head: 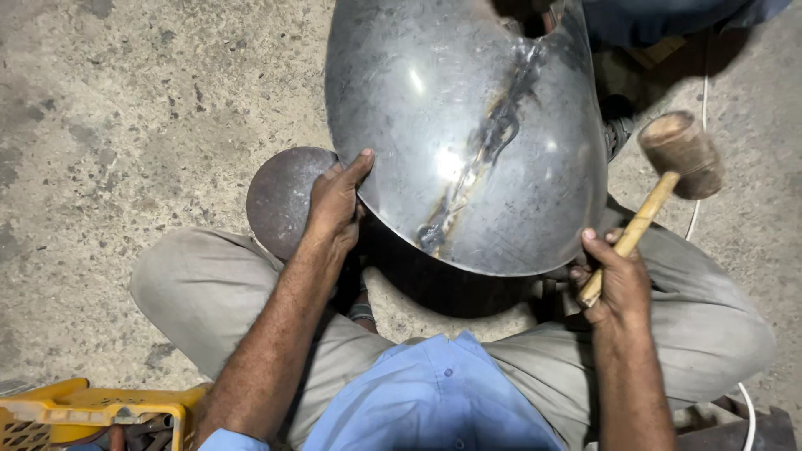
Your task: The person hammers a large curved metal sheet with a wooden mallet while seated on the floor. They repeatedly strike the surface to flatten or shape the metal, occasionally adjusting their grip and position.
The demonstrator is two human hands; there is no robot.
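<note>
The left hand (336, 200) gripped the edge of the curved metal sheet (468, 134) at centre frame; the right hand (620, 280) clutched a wooden mallet (668, 167) raised at right, above the concrete floor (125, 125).

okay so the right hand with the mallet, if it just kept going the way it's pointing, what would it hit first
The right hand points up and right along the wooden mallet it grips. Beyond the mallet head, that line seems to meet only bare concrete floor and a thin white cable; depth is unclear. The curved metal sheet lies left of that line.

Bare floor (150, 108) left of metal sheet (468, 125)
</note>
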